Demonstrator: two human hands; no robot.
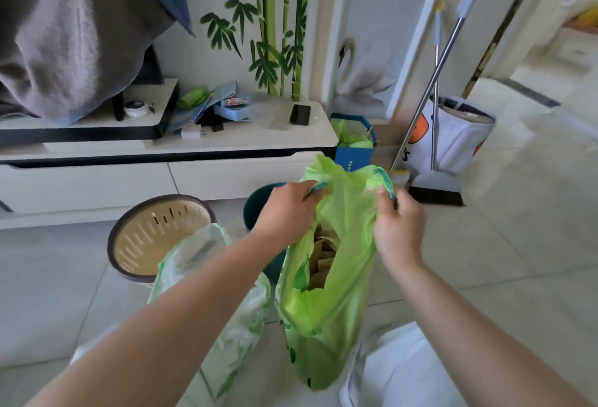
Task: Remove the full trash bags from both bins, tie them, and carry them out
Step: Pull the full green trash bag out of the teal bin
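Observation:
A bright green trash bag (323, 319) hangs in front of me, its mouth open and brown paper scraps showing inside. My left hand (288, 209) grips the bag's left handle and my right hand (399, 228) grips the right handle, holding the bag up off the floor. A second bag, pale and translucent with green print (239, 335), sits on the floor under my left forearm. Behind it stands a beige slotted bin with a dark rim (155, 238), with no bag in it. A dark teal bin (259, 206) is partly hidden behind my left hand.
A low white TV cabinet (161, 177) with boxes and a phone (300, 114) runs along the wall. A blue bag holding green liners (354, 144), a broom and dustpan (437, 186) and a white fabric basket (453, 134) stand at the right. Tiled floor extends to the right.

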